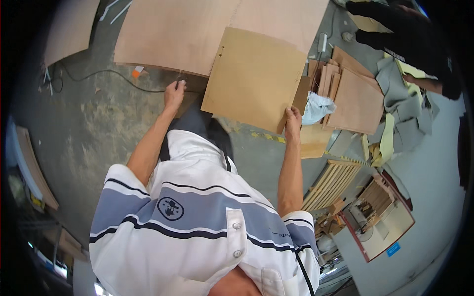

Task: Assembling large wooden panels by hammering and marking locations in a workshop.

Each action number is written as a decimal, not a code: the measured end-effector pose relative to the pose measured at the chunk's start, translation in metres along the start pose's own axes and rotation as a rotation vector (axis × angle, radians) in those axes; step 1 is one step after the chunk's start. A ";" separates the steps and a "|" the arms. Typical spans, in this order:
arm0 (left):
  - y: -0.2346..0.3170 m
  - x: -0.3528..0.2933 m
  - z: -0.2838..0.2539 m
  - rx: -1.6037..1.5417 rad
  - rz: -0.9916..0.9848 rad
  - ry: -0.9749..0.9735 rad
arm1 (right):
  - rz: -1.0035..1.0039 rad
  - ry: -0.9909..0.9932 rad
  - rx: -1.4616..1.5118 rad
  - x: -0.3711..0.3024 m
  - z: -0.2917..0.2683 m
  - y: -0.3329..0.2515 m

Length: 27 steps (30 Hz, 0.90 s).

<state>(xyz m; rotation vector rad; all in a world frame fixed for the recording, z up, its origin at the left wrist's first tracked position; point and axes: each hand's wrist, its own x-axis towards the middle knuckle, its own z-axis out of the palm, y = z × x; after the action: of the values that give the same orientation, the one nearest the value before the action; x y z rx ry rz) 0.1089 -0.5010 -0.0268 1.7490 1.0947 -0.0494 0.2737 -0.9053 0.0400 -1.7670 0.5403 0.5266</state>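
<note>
A square tan board (pixel 254 81), with small dark holes near two of its edges, lies over the near right part of a large pinkish plywood sheet (pixel 168 34). My right hand (pixel 293 118) grips the tan board by its near right corner, thumb on top. Left of that board, by the near edge of the plywood, my left hand (pixel 174 94) is closed. Something small and dark shows at its fingertips, too small to name. A dark cable (pixel 113 71) runs over the floor toward this hand.
Right of the board lie stacked wood panels (pixel 355 101), a pale blue plastic bag (pixel 317 107) and grey and yellow sheet scraps (pixel 397 118). A person in dark clothes (pixel 410 39) is at the upper right. Wooden slats (pixel 332 182) lie lower right. Another panel (pixel 74 29) is at far left.
</note>
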 end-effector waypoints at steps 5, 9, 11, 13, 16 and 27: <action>0.028 0.004 0.051 -0.073 -0.217 -0.121 | -0.025 -0.111 -0.069 0.067 -0.019 -0.041; 0.034 -0.009 0.077 -0.045 -0.298 -0.163 | -0.012 -0.125 -0.173 0.101 -0.022 -0.051; 0.035 -0.012 0.095 -0.068 -0.274 -0.117 | -0.012 -0.183 -0.183 0.119 -0.013 -0.062; 0.047 -0.025 0.113 0.000 -0.332 -0.091 | -0.034 -0.220 -0.260 0.136 -0.018 -0.068; 0.044 -0.041 0.142 -0.110 -0.315 0.057 | -0.171 -0.277 -0.382 0.163 -0.009 -0.079; 0.076 -0.101 0.309 -0.454 -0.584 0.257 | -0.869 -0.555 -0.775 0.297 0.041 -0.154</action>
<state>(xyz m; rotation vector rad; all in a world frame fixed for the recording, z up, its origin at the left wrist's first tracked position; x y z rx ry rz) 0.2374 -0.8067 -0.0678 1.0125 1.6334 0.0635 0.5992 -0.8560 -0.0319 -2.2017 -0.9136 0.5888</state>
